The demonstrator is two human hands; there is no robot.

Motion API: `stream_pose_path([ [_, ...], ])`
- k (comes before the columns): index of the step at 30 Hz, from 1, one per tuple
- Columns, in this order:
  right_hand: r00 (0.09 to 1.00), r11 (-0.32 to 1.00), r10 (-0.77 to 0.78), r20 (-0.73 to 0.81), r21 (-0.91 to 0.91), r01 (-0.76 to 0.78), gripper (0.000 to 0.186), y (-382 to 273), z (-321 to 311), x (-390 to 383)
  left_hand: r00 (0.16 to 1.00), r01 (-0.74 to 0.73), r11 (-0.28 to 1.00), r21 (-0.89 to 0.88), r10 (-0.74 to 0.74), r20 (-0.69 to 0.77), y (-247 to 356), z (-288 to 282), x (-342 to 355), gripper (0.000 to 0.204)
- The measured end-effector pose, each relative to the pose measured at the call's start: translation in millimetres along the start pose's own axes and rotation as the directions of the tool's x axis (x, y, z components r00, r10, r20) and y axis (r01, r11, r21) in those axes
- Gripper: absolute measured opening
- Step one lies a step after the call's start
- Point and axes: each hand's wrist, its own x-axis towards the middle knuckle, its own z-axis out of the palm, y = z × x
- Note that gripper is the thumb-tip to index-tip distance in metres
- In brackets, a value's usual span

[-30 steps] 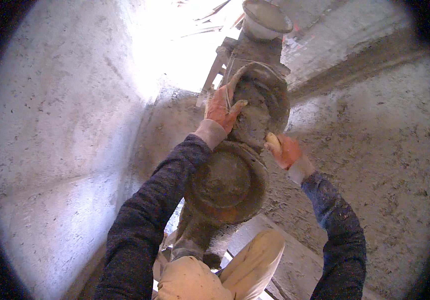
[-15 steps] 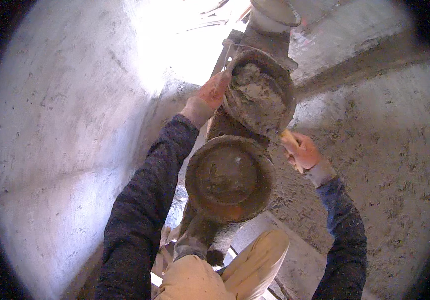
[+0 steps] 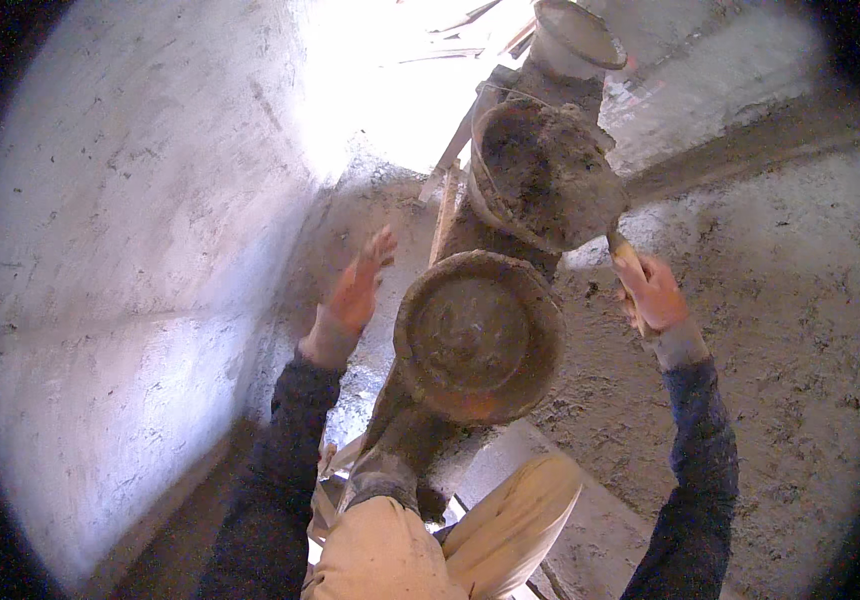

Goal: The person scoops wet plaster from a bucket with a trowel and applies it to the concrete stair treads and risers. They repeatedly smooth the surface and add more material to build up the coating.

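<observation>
Wall (image 3: pixel 150 230) rises pale and smudgy on the left. A near bucket (image 3: pixel 547 345) stands between the person's knee (image 3: pixel 390 550) and the middle bucket (image 3: pixel 491 192), which has lumpy gray mortar (image 3: pixel 555 150) in it. A far bucket (image 3: pixel 558 52) is behind that. The left hand (image 3: pixel 356 285) is in the air, empty, fingers loose, pointing forward. The right hand (image 3: pixel 656 298) grips a trowel (image 3: pixel 629 262) by its wooden handle, at the middle bucket's right edge.

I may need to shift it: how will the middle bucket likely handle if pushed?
Probably heavy: the bucket holds thick, lumpy grey mix. It could tip, as it looks about as wide as the support beneath. Some mix may spill, since it mounds near the rim.
</observation>
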Motion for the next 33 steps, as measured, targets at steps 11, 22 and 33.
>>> stream_pose_path([
  [11,0.936,0.877,-0.04,0.35,-0.436,0.201,0.03,19,18,-113,0.736,0.576,0.644,-0.504,-0.676,-0.022,61,70,-125,0.063],
  [22,0.921,0.302,-0.36,0.147,-0.916,0.264,0.028,50,65,-113,0.955,0.295,0.931,0.216,-0.285,-0.075,25,72,-143,0.045],
  [33,0.88,0.703,-0.197,0.431,-0.564,0.434,0.036,43,70,-141,0.887,0.399,0.832,-0.385,-0.457,-0.069,35,73,-136,0.04],
])
